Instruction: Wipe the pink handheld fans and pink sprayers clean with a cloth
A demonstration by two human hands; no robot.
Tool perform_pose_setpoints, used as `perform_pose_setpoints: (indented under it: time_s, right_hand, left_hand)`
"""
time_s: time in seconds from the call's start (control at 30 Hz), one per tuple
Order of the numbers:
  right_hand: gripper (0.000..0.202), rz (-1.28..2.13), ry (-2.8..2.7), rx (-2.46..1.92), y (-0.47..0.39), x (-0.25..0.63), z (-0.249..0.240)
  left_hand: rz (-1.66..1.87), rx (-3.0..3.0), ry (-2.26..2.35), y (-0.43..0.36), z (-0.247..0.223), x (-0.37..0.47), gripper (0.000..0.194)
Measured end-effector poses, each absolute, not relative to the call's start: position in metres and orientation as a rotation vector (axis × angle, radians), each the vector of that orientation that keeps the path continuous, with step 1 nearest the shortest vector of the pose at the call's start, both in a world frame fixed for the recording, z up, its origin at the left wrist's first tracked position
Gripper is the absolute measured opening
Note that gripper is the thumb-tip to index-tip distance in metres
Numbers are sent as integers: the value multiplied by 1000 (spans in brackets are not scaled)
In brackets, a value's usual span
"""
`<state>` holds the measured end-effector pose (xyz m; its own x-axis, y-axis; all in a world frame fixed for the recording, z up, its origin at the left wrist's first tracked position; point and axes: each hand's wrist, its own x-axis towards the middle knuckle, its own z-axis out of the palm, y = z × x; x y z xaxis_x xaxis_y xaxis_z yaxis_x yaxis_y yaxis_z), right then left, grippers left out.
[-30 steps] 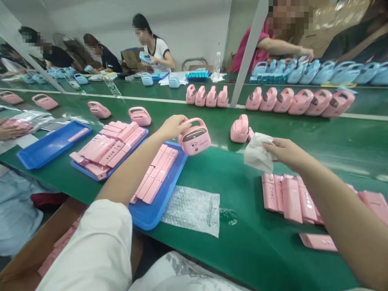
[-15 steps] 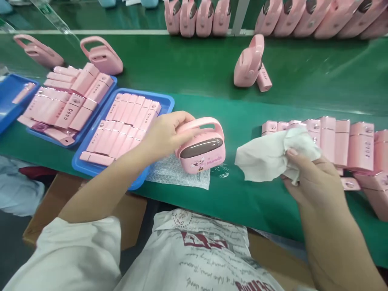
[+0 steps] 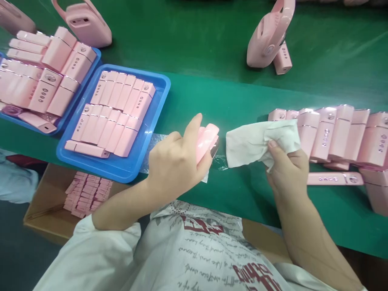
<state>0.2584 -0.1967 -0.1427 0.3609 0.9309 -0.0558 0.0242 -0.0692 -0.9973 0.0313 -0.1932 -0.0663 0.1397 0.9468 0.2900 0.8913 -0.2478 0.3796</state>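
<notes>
My left hand (image 3: 176, 161) is closed around a pink handled device (image 3: 207, 139), which is turned so that its front is mostly hidden behind my fingers. My right hand (image 3: 286, 165) pinches a white cloth (image 3: 251, 143) that hangs out flat to the left, a short gap away from the device. Below the device, a clear bubble-wrap sheet (image 3: 154, 143) lies on the green table, partly covered by my left hand. Right of the cloth stands a row of pink boxy pieces (image 3: 341, 129).
A blue tray (image 3: 163, 95) with several pink pieces lies left, beside another heaped tray (image 3: 97, 60). Pink handled devices stand at the back left (image 3: 89, 26) and back right (image 3: 262, 44). A cardboard box (image 3: 45, 210) of pink pieces sits below the table edge.
My left hand has turned the pink device, so its printed front no longer shows. The cloth and my right hand are closer to it. The view has shifted down and nearer the table.
</notes>
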Motion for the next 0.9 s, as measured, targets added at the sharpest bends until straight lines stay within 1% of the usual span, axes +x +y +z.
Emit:
perform_pose_setpoints:
  time_s: [0.1, 0.17, 0.27, 0.33, 0.4, 0.47, 0.53, 0.6, 0.67, 0.77, 0.83, 0.9]
  right_hand:
    - [36, 966, -1024, -1508, -200, 246, -144]
    - [39, 909, -1301, -1472, -203, 231, -144]
    - [49, 702, -1808, -1151, -208, 207, -147]
    - [55, 527, -2060, -859, -212, 196, -152]
    - [57, 375, -2238, -614, -213, 192, -156]
    - [59, 314, -2261, -593, -211, 192, -159]
    - [60, 394, -2142, -804, -207, 193, -161]
    - [66, 544, -2031, -992, -208, 191, -162]
    - [71, 599, -2083, -976, -214, 187, -164]
    - [70, 565, -2149, -897, -224, 182, -167]
    - [68, 661, -2045, -994, -223, 180, -165]
    - [69, 827, -1879, -1084, -213, 179, -159]
  left_hand:
    - [627, 2382, 1799, -192, -65, 33, 50]
    - [660, 2378, 1719, -191, -71, 31, 51]
    - [831, 2214, 1510, -186, -84, 26, 56]
    - [907, 2024, 1320, -182, -92, 24, 52]
    - [940, 1844, 1182, -179, -98, 23, 45]
    - [948, 1724, 1123, -177, -101, 23, 41]
    - [949, 1650, 1095, -177, -101, 23, 39]
    - [965, 1592, 1082, -178, -100, 23, 39]
    - [996, 1520, 1071, -178, -99, 24, 44]
    - [1043, 1423, 1040, -179, -99, 26, 56]
    - [1064, 1397, 1030, -179, -101, 27, 59]
    - [1063, 1393, 1033, -180, -104, 27, 57]
